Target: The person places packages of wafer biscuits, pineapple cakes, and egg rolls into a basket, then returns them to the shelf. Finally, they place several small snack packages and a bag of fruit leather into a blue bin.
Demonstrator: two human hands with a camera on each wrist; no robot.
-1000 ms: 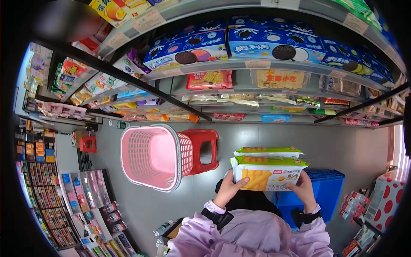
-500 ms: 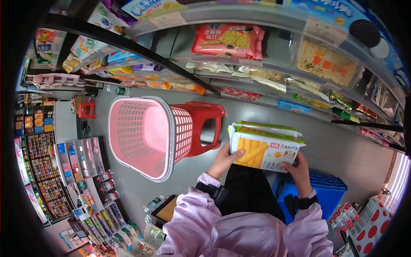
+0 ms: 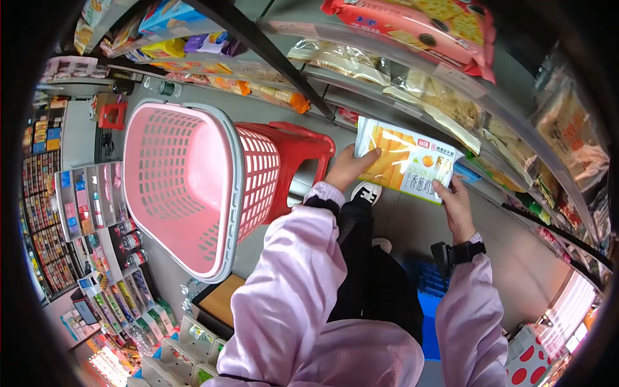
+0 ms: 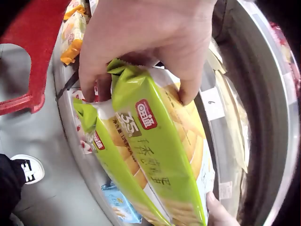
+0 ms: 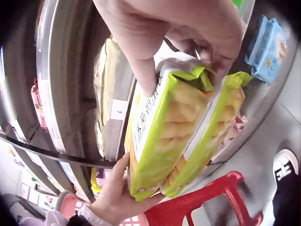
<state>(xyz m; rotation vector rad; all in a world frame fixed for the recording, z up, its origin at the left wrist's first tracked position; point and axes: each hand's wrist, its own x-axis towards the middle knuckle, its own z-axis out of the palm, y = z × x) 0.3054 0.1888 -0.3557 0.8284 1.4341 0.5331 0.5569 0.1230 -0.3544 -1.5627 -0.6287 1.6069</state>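
In the head view, the pink basket (image 3: 209, 171) stands at left, the red stool (image 3: 313, 147) just beyond its right side. Further right of the basket, the left hand (image 3: 348, 169) grips one end of two snack packets (image 3: 412, 164), thumb on the front. The right hand (image 3: 456, 206), farthest from the basket, grips their other end, thumb also on the front.
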